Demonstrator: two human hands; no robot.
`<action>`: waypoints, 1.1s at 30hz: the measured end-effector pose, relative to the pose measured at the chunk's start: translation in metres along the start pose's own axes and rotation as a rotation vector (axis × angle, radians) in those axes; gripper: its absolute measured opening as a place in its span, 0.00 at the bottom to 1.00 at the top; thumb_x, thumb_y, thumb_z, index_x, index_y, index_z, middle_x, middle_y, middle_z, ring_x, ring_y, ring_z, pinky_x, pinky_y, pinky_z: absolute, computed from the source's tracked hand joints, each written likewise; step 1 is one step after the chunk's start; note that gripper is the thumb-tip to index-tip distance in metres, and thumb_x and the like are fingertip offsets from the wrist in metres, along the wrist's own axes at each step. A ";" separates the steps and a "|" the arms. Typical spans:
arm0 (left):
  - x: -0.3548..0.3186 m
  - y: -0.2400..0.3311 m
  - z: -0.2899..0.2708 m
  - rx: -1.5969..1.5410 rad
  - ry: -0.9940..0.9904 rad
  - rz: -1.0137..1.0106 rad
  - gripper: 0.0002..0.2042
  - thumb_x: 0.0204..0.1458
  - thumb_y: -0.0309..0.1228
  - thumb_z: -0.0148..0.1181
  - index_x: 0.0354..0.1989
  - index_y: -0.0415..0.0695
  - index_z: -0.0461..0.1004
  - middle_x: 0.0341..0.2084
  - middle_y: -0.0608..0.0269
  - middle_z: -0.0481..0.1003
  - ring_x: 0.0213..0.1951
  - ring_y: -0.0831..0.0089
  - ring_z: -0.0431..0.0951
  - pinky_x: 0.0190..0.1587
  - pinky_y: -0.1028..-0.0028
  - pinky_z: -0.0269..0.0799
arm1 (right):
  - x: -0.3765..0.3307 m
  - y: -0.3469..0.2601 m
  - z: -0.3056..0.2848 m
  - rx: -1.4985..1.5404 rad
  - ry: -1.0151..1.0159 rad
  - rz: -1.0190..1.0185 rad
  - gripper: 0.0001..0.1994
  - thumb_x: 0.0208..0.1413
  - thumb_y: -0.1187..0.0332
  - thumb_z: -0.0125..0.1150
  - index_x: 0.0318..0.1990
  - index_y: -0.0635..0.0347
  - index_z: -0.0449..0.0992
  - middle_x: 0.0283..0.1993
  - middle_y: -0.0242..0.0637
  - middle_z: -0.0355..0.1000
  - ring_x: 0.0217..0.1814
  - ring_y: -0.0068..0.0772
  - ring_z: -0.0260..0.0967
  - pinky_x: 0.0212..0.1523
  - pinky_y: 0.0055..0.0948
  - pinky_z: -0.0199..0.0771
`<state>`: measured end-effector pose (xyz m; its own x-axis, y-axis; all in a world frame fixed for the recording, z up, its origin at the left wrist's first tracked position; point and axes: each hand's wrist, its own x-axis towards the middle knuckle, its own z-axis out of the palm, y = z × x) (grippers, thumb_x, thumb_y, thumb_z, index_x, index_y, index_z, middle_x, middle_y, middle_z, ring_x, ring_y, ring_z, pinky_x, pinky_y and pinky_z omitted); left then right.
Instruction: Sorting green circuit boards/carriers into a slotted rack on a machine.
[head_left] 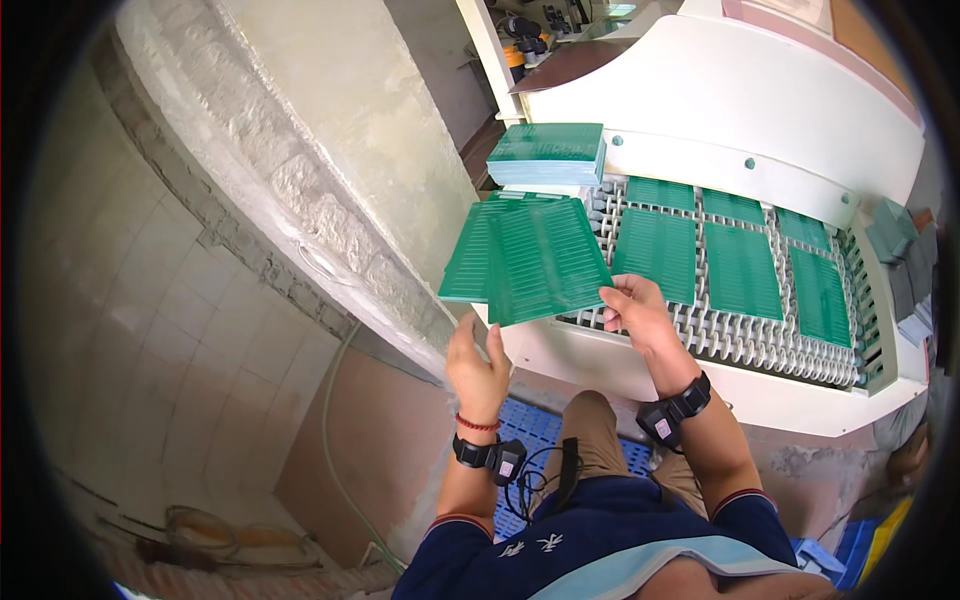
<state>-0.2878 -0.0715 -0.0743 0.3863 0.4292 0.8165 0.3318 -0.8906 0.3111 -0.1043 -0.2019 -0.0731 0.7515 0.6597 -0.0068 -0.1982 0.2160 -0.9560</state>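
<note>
Green panels fanned in your hands, above the conveyor's near edge

Your right hand [640, 312] pinches two ribbed green panels [530, 262] at their corner; your left hand [478, 365] sits beneath, fingers loosely together. A green stack [548, 153] rests behind.

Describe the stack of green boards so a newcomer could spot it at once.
Start at the white conveyor machine with its roller bed. At the bed's far left corner, above the fanned boards in the person's right hand, sits the stack of green boards. Unlike the single boards lying flat on the rollers, it is a thick, squared-up pile.
</note>
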 end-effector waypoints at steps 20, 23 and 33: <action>-0.091 0.066 0.043 -1.844 -1.059 -0.889 0.17 0.59 0.27 0.39 0.55 0.32 0.58 0.49 0.47 0.67 0.49 0.58 0.71 0.49 0.56 0.72 | -0.174 0.058 -0.131 0.091 0.210 -0.131 0.08 0.55 0.77 0.52 0.42 0.68 0.66 0.32 0.33 0.69 0.25 0.15 0.64 0.25 0.14 0.65; -0.099 0.068 0.048 -1.853 -1.097 -0.892 0.17 0.59 0.27 0.39 0.56 0.33 0.57 0.49 0.49 0.67 0.50 0.59 0.70 0.49 0.56 0.71 | -0.178 0.063 -0.138 0.077 0.219 -0.132 0.08 0.55 0.77 0.52 0.42 0.68 0.66 0.32 0.33 0.69 0.25 0.15 0.64 0.26 0.14 0.65; -0.111 0.040 0.053 -1.820 -0.962 -1.010 0.16 0.59 0.29 0.41 0.53 0.33 0.60 0.44 0.49 0.71 0.44 0.59 0.75 0.45 0.59 0.74 | -0.173 0.067 -0.155 0.057 0.270 0.023 0.07 0.56 0.75 0.50 0.40 0.70 0.67 0.27 0.37 0.71 0.23 0.22 0.69 0.25 0.18 0.71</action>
<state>-0.2714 -0.1471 -0.1785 0.9935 0.1019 -0.0517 -0.0292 0.6636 0.7475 -0.1500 -0.4127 -0.1815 0.8855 0.4506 -0.1134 -0.2466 0.2487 -0.9367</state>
